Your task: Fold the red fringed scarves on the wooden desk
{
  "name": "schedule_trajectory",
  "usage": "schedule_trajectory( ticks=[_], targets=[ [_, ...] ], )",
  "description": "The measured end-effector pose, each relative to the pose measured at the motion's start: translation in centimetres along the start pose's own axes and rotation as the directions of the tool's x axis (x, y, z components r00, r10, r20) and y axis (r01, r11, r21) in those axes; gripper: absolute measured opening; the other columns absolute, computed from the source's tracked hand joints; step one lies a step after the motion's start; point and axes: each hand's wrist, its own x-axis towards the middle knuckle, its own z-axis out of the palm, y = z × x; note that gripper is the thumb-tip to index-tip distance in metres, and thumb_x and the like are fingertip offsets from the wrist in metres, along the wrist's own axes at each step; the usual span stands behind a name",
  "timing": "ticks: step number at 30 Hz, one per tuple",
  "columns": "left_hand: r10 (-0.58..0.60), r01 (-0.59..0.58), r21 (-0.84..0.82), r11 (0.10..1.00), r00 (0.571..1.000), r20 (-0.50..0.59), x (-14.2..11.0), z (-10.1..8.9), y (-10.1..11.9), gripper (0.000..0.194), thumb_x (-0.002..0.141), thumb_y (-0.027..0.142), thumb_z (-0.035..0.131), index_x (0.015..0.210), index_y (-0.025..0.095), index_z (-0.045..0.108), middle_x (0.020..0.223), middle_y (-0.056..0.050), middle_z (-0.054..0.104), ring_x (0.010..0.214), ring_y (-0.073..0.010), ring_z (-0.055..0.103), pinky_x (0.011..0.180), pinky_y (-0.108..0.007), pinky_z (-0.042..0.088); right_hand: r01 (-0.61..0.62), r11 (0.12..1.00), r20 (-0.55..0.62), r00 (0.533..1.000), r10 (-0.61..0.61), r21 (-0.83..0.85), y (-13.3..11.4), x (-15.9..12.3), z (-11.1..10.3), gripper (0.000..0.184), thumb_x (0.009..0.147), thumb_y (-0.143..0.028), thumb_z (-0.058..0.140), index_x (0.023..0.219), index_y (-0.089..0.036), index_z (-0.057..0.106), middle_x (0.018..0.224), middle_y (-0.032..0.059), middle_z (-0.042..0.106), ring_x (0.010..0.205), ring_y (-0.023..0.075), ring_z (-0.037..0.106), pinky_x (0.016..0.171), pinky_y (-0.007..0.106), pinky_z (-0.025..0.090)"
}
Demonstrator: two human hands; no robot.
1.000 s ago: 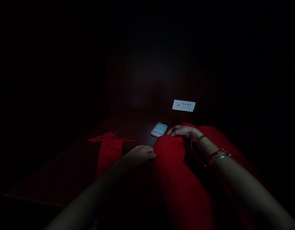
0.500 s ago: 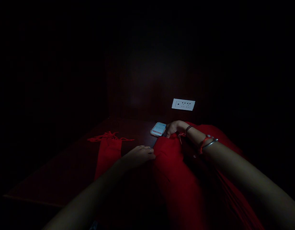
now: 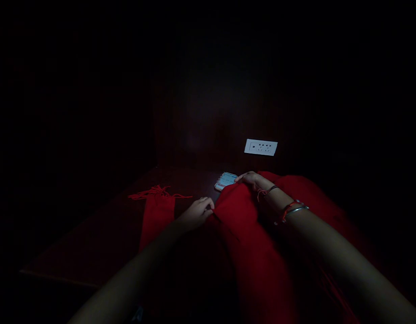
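Note:
A red scarf (image 3: 258,252) lies over the dark table in front of me and runs down toward the bottom of the view. My left hand (image 3: 198,212), with a ring on one finger, pinches the scarf's left edge. At its far edge, beside the phone, my right hand (image 3: 248,178) has its fingers closed on the cloth; bracelets circle that wrist. More red cloth (image 3: 305,193) is heaped behind and right of my right forearm. Left of my left hand, a folded red fringed piece (image 3: 158,216) lies flat, its tassels pointing away; whether it joins the scarf cannot be seen.
A lit smartphone (image 3: 225,180) rests just beyond the scarf, partly covered by it. On the back wall sits a white socket panel (image 3: 261,147). The dark table (image 3: 93,245) has its front edge at lower left. Most surroundings are lost in darkness.
My right hand reached down by the phone, then came up slightly with the scarf's far edge. My left hand lifted a little, drawing the edge up. The cloth now covers more of the phone.

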Motion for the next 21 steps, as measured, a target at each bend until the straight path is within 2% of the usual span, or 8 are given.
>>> schedule_trajectory(
  ticks=[2,6,10,12,15,19,21],
  targets=[
    [-0.096,0.094,-0.084,0.992,0.995,-0.017,0.1,0.2,-0.1,0.006,0.073,0.011,0.041,0.072,0.017,0.042,0.070,0.001,0.050,0.065,-0.0111,0.047,0.061,-0.021,0.037,-0.043,0.996,-0.043,0.998,0.047,0.079,0.2,0.2,0.0,0.023,0.070,-0.007,0.046,0.086,-0.011,0.062,0.057,0.0018,0.060,0.050,0.0123,0.056,0.052,0.023,0.046],
    [-0.152,0.167,-0.156,0.974,0.983,0.108,-0.2,0.2,-0.2,0.007,0.072,0.012,0.038,0.075,0.018,0.041,0.056,0.005,0.046,0.050,-0.0100,0.043,0.050,-0.021,0.034,-0.063,0.974,-0.125,0.988,0.092,0.219,0.3,0.3,0.7,0.026,0.072,-0.006,0.044,0.092,-0.012,0.060,0.061,0.0021,0.062,0.051,0.0101,0.056,0.052,0.021,0.046],
    [-0.064,0.070,-0.069,0.995,0.995,0.076,-0.5,-0.1,-0.4,0.005,0.070,0.013,0.041,0.070,0.018,0.041,0.071,0.000,0.051,0.065,-0.0126,0.048,0.059,-0.024,0.037,-0.040,0.960,-0.147,0.986,0.083,0.278,0.8,0.3,1.1,0.017,0.067,-0.005,0.050,0.075,-0.012,0.063,0.057,0.0021,0.061,0.050,0.0101,0.055,0.051,0.019,0.045],
    [-0.003,0.005,-0.034,0.999,0.998,0.063,-0.4,-0.2,-0.5,0.007,0.068,0.011,0.041,0.068,0.018,0.040,0.077,-0.001,0.052,0.071,-0.0135,0.048,0.066,-0.025,0.038,-0.030,0.956,-0.134,0.988,0.072,0.290,1.2,0.0,0.8,0.018,0.066,-0.001,0.048,0.071,-0.011,0.063,0.053,0.0016,0.059,0.049,0.0096,0.053,0.049,0.018,0.044],
    [0.066,-0.065,-0.023,0.998,0.998,0.025,-0.3,-0.4,-0.7,0.009,0.066,0.009,0.041,0.065,0.018,0.039,0.086,-0.003,0.052,0.079,-0.0141,0.048,0.072,-0.027,0.038,-0.015,0.949,-0.107,0.993,0.051,0.314,1.7,-0.8,-0.1,0.023,0.067,0.001,0.045,0.077,-0.011,0.061,0.053,0.0011,0.058,0.047,0.0088,0.052,0.048,0.019,0.044],
    [0.088,-0.088,-0.022,0.996,0.996,-0.008,-0.4,-0.4,-0.6,0.009,0.068,0.009,0.040,0.071,0.018,0.042,0.095,-0.004,0.051,0.089,-0.0150,0.048,0.079,-0.029,0.037,0.128,0.910,-0.030,0.991,-0.127,0.394,1.7,-1.6,-0.7,0.034,0.066,0.002,0.046,0.093,-0.014,0.056,0.070,0.0025,0.062,0.055,0.0084,0.056,0.054,0.019,0.046],
    [0.074,-0.074,0.011,0.997,0.997,-0.032,-0.5,-0.4,-0.1,0.016,0.069,0.013,0.042,0.084,0.018,0.044,0.101,-0.005,0.050,0.093,-0.0164,0.047,0.082,-0.031,0.037,0.177,0.946,-0.011,0.983,-0.181,0.271,1.4,-1.6,-0.6,0.031,0.067,-0.002,0.048,0.094,-0.014,0.056,0.078,0.0045,0.062,0.064,0.0104,0.058,0.058,0.020,0.046]
  ],
)
